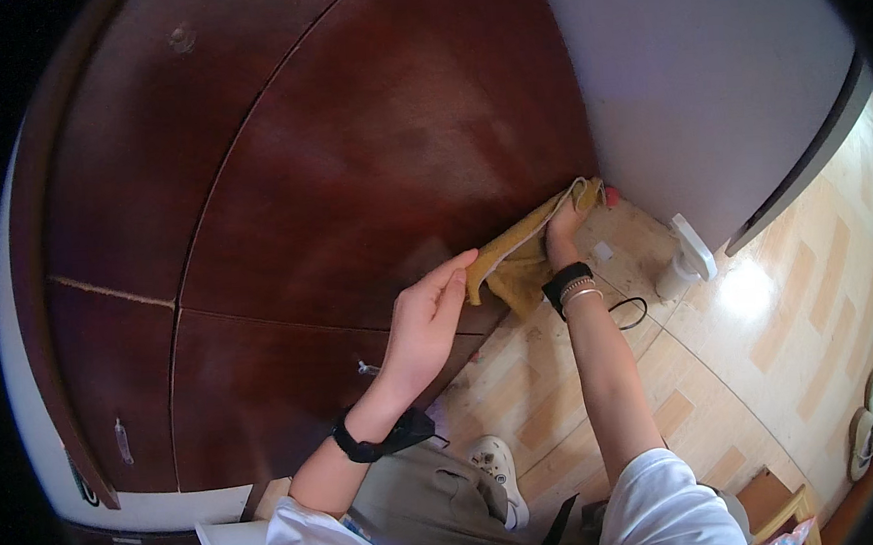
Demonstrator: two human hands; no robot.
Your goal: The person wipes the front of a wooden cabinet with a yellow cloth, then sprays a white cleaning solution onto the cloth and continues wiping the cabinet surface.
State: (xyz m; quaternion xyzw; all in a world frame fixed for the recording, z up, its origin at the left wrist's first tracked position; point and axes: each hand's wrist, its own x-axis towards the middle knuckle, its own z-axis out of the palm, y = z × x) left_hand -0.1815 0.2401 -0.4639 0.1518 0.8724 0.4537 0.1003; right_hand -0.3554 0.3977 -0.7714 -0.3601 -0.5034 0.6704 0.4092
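A yellow-brown cloth (516,246) with a pale edge is stretched between my two hands along the foot of a dark red-brown wooden cabinet (370,143). My left hand (431,310) pinches the cloth's near end between thumb and fingers. Partly covered by the cloth's far end, my right hand (566,225) lies at the corner where cabinet, floor and pale panel (693,89) meet; its fingertips are hidden. Just beyond it is a small red object (611,196).
A white spray bottle (684,267) stands on the tiled floor (714,347) beside the pale panel. A thin black loop (631,312) and a small white scrap (603,250) lie near my right wrist. Pale shoes (863,435) are at the far right.
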